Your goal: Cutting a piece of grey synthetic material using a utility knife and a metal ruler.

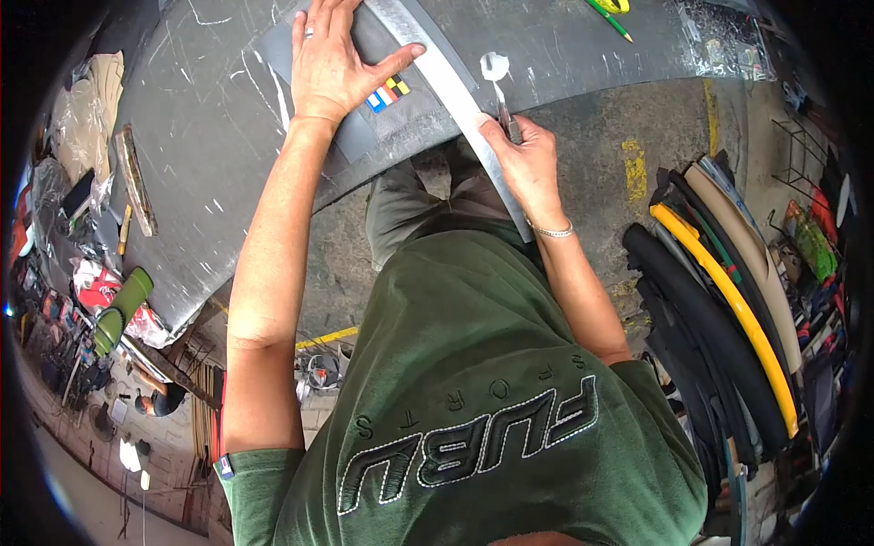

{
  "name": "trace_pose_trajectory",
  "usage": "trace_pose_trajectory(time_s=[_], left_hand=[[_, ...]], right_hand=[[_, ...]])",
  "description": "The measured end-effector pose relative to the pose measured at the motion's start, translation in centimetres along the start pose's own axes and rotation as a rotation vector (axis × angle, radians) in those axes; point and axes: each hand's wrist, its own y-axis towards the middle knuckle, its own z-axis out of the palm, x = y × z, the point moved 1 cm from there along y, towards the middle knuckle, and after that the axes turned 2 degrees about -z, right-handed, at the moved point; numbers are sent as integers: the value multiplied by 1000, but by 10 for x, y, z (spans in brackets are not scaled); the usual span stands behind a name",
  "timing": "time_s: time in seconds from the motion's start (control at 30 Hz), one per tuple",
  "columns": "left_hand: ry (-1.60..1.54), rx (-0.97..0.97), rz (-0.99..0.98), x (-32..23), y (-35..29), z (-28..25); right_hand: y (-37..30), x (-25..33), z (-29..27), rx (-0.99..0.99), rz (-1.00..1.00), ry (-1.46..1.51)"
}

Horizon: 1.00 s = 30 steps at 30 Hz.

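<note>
A long metal straightedge runs slantwise over a dark grey sheet of material on the worktable. My left hand lies with fingers spread on the sheet, its thumb reaching onto the straightedge. Beside that thumb is a small multicoloured patch on the sheet. At the table's near edge, my right hand is closed around a grey utility knife, which points away from me. The right thumb rests against the straightedge, whose near end sticks out past the edge toward my body.
The scratched grey tabletop bears a green pencil and a yellow tape at the far right. Rolls of material, one yellow, stand to my right. Plastic bags and a green roll crowd the left. Another person is at lower left.
</note>
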Motion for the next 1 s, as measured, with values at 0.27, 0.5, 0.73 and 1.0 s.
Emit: trace_pose_trajectory(time_s=[0.27, 0.5, 0.73, 1.0], left_hand=[[-17, -24, -1, 1, 0, 2], [-19, -21, -15, 1, -1, 1], [-18, -20, -7, 1, 1, 0], [-39, 45, 2, 1, 2, -1]], right_hand=[[1, 0, 0, 1, 5, 4], [0, 1, 0, 6, 11, 29], [1, -5, 1, 13, -12, 33], [-1, -8, -1, -30, 14, 43]])
